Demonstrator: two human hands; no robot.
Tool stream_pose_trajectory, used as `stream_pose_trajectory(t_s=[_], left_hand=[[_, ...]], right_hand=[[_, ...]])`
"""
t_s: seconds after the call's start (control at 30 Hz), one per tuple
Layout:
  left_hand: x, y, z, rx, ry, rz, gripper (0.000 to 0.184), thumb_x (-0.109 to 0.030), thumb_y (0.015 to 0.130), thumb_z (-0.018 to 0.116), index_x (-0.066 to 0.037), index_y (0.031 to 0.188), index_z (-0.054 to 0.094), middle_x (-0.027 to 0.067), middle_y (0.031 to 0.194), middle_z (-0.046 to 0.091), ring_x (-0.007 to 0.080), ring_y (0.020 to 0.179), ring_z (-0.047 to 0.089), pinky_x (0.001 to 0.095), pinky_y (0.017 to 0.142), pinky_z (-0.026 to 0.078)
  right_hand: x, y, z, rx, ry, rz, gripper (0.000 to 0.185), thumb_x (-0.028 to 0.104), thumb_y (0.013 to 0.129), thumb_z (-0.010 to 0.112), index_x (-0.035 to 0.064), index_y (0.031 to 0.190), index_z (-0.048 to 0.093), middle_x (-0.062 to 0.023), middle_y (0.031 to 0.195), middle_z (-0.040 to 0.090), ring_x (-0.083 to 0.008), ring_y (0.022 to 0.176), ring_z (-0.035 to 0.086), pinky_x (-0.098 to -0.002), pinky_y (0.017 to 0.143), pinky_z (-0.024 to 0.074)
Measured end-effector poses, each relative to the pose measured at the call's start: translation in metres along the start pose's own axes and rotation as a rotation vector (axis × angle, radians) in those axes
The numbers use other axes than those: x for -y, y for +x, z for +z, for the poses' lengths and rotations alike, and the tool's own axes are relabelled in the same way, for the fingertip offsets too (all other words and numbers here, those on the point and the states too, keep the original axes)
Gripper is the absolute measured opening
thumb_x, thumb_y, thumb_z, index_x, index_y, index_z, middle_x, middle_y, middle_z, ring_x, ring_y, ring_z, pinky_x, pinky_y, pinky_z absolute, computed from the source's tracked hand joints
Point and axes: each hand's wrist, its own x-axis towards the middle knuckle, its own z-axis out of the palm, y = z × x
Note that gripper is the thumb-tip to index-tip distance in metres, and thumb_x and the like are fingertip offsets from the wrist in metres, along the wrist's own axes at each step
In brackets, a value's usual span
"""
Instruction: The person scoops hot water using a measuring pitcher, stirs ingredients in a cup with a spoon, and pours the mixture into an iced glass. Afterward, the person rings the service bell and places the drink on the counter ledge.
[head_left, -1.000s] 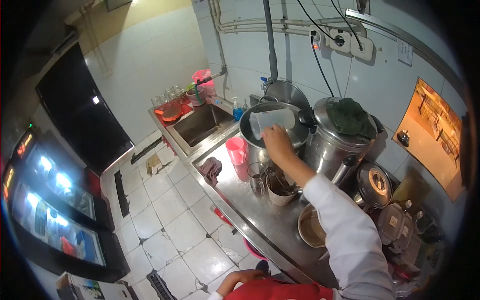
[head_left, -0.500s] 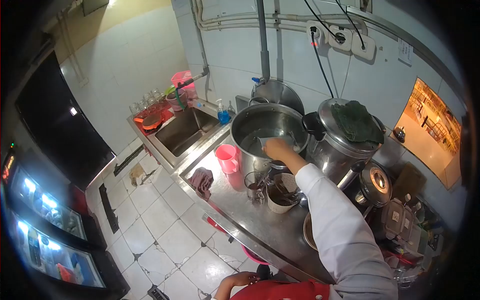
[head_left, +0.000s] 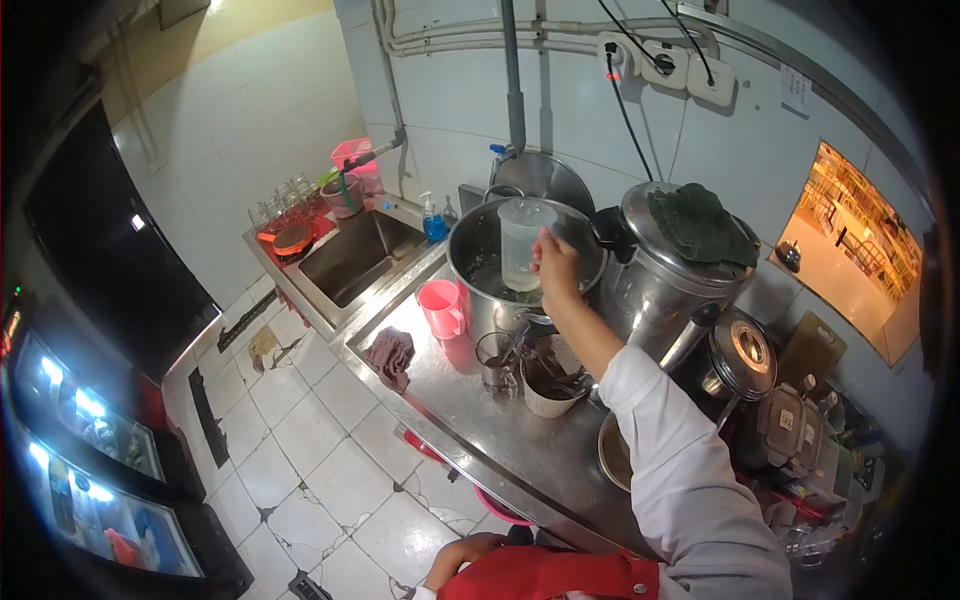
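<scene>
My right hand [head_left: 556, 264] is closed around the handle of a clear plastic jug [head_left: 521, 250]. The jug is upright over the mouth of a large steel pot [head_left: 470, 300], with some clear liquid in it. In front of that pot stand a pink jug [head_left: 441, 306], a glass [head_left: 494, 362] with a spoon, and a pale tub [head_left: 551, 400] holding utensils. My left hand [head_left: 470, 550] is low by the red apron [head_left: 550, 575], beside the counter's front edge; its fingers are mostly hidden.
A lidded steel pot [head_left: 650, 285] topped with a dark green cloth [head_left: 703, 225] stands right of the open one. The sink [head_left: 360, 260], blue soap bottle [head_left: 434, 220] and a crumpled cloth [head_left: 390, 358] are to the left. A smaller lidded pot [head_left: 740, 360] and containers [head_left: 790, 430] crowd the right.
My right hand has lifted the clear jug from inside the big pot to above its rim. The left hand stays low by the apron. The view has shifted slightly.
</scene>
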Motion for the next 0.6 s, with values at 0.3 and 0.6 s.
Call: stream_pose_trajectory(t_s=[0.3, 0.6], left_hand=[[0.026, 0.018, 0.004, -0.045, 0.1, 0.0, 0.037, -0.03, 0.09, 0.056, -0.006, 0.118, 0.06, 0.0184, 0.113, 0.064, 0.0343, 0.105, 0.06, 0.0385, 0.09, 0.046], [0.004, 0.013, 0.01, -0.019, 0.105, -0.043, 0.036, -0.03, 0.091, 0.056, -0.006, 0.117, 0.06, 0.0182, 0.111, 0.064, 0.0332, 0.103, 0.06, 0.038, 0.088, 0.046]], right_hand=[[0.032, -0.046, -0.006, 0.062, 0.024, -0.071, 0.038, 0.034, 0.095, 0.055, 0.0053, 0.069, 0.056, 0.0, 0.066, 0.052, -0.0092, 0.058, 0.05, -0.025, 0.054, 0.0428], [0.03, -0.054, -0.022, 0.067, 0.0, -0.048, 0.039, 0.034, 0.095, 0.054, 0.0057, 0.069, 0.055, 0.0, 0.063, 0.05, -0.0099, 0.057, 0.048, -0.026, 0.054, 0.0402]])
